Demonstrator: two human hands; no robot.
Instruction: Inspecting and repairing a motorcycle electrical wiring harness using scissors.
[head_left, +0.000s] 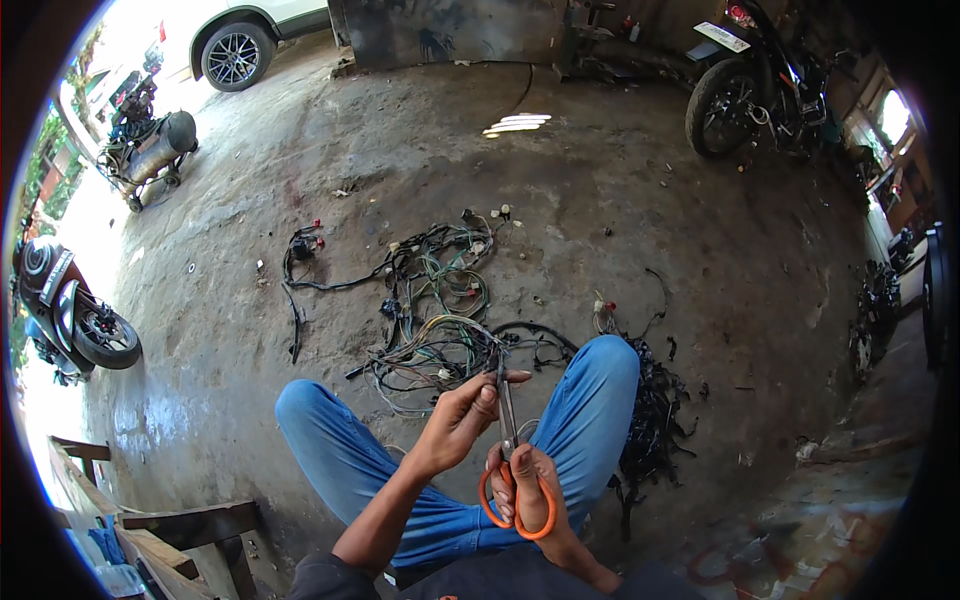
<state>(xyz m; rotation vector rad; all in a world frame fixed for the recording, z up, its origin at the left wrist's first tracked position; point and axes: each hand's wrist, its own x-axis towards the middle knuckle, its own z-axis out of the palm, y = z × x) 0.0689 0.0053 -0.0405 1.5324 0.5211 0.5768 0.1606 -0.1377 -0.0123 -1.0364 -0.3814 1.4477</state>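
Note:
A tangled wiring harness (430, 345), with many coloured wires and black-wrapped lengths, lies on the floor in front of my bent knees. My left hand (462, 418) is closed on a dark bundled part of it between my legs. Scissors with orange handles (521, 528) are in my right hand (535, 478), its fingers around the handle loops. Their blades point away from me and look nearly together. The tips reach the bundle beside my left fingers; whether they grip it is hard to make out.
Black scraps of stripped wrapping (655, 430) are heaped beside my right knee. Motorcycles stand at the left (75, 310) and far right (760, 95). An air compressor (150, 150) and a white car (290, 18) are at the far left. A wooden frame (190, 522) stands at lower left.

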